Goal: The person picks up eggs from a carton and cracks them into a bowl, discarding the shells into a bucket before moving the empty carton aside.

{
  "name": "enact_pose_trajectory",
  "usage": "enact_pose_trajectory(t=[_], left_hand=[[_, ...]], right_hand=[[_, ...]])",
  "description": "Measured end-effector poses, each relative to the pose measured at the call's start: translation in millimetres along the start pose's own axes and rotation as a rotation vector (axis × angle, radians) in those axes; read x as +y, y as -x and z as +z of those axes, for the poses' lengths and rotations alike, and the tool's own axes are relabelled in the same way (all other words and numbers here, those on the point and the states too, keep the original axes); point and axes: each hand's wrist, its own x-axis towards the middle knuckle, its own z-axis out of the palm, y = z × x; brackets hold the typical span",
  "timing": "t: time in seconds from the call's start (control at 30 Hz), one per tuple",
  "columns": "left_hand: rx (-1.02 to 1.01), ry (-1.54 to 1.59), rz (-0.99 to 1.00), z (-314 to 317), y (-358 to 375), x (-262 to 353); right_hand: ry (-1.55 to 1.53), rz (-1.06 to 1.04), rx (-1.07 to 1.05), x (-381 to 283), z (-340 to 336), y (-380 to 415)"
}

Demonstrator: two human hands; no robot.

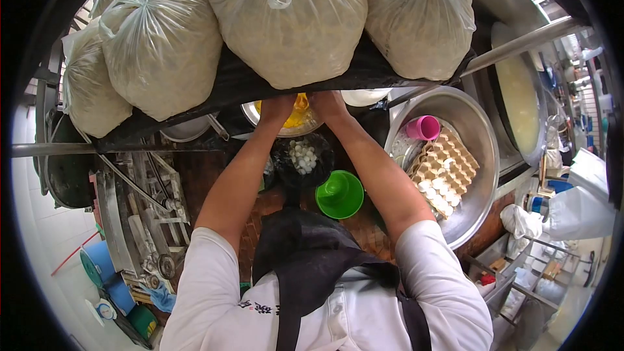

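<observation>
My left hand (277, 108) and my right hand (329, 105) reach forward over a metal bowl (301, 132) with yellow liquid egg (299, 114) in it. The shelf edge and bags above hide my fingers, so what they hold, if anything, does not show. Below the bowl, white eggshells (303, 156) lie in a container lined with a black bag (281, 159). To the right, a cardboard egg tray (448, 159) with several white eggs (437, 196) at its near end sits in a wide metal basin (489, 175). A pink cup (426, 128) lies beside the tray.
Large tied plastic bags (289, 26) fill the shelf (227, 84) above my hands. A green bucket (340, 195) stands below, between my arms. Metal machinery (140, 201) is at the left. A large pan with pale contents (518, 101) is at the far right.
</observation>
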Motion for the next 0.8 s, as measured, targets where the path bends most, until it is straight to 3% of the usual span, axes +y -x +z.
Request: enact_pose_trajectory(t=[0.17, 0.23, 0.27, 0.33, 0.37, 0.5, 0.53, 0.67, 0.7, 0.8], left_hand=[[-0.104, 0.005, -0.098, -9.9, -3.1, 13.4], [-0.257, -0.079, -0.156, -10.0, -2.6, 14.4], [-0.267, 0.091, -0.228, -12.7, 2.4, 18.4], [-0.280, 0.432, -0.374, -35.2, 22.9, 41.2], [-0.377, 0.443, -0.410, -40.5, 35.6, 51.0], [-0.616, 0.381, -0.442, -19.8, 97.9, 59.7], [-0.600, 0.375, -0.446, -10.0, 113.9, 55.1], [-0.681, 0.442, -0.568, 0.1, 129.4, 57.7], [-0.678, 0.373, -0.481, 10.2, 139.7, 45.8], [-0.677, 0.408, -0.538, 19.5, 146.2, 51.9]], right_hand=[[-0.069, 0.031, -0.013, 0.8, -8.9, 0.4], [-0.058, 0.134, -0.250, -12.4, -34.6, 1.2], [-0.053, 0.186, -0.367, -21.5, -51.1, 3.4], [-0.169, 0.150, -0.261, -31.2, -77.4, 28.4], [-0.228, 0.133, -0.211, -36.8, -85.5, 44.7], [-0.226, 0.412, -0.534, -41.5, -80.2, 104.2], [-0.214, 0.473, -0.586, -37.7, -66.6, 117.2], [-0.217, 0.309, -0.318, -9.5, -66.9, 169.7], [-0.236, 0.409, -0.299, -8.1, -94.8, 172.8], [-0.350, 0.849, -0.155, 13.4, -185.8, 196.9]])
